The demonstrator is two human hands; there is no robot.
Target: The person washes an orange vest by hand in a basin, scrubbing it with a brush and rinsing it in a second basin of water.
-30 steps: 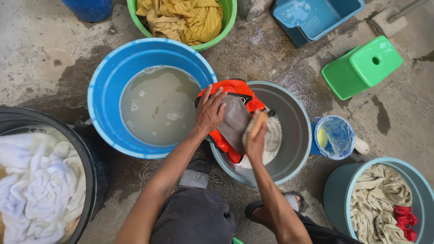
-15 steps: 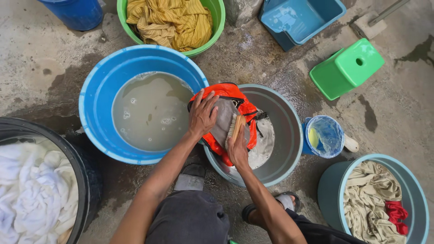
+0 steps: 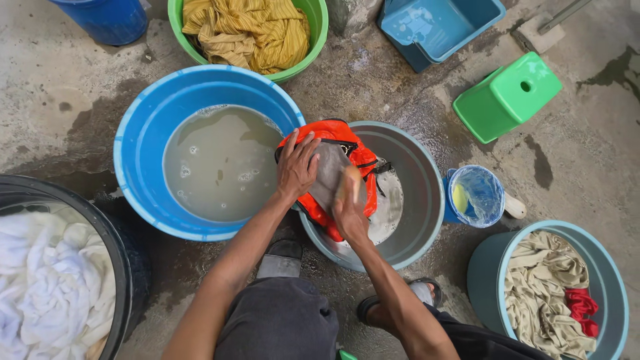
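An orange and grey bag (image 3: pixel 337 157) lies over the near-left rim of a grey basin (image 3: pixel 420 193) holding soapy water. My left hand (image 3: pixel 297 167) presses flat on the bag's grey panel, fingers spread. Just right of it, my right hand (image 3: pixel 347 207) grips a tan scrub brush (image 3: pixel 348 180) set against the same panel. A black strap of the bag hangs toward the basin's middle.
A big blue tub (image 3: pixel 137 143) of murky water sits left. White laundry fills a black tub (image 3: pixel 117 257) at bottom left. Yellow cloth lies in a green basin (image 3: pixel 313 47). A green stool (image 3: pixel 507 97), blue dipper (image 3: pixel 473 197), blue bin (image 3: pixel 433 30) and teal basin (image 3: pixel 487 280) of beige cloth stand right.
My right hand with the brush has slid down and back along the bag's grey panel, toward me. The left hand stays pressed on the bag. The view has shifted slightly.
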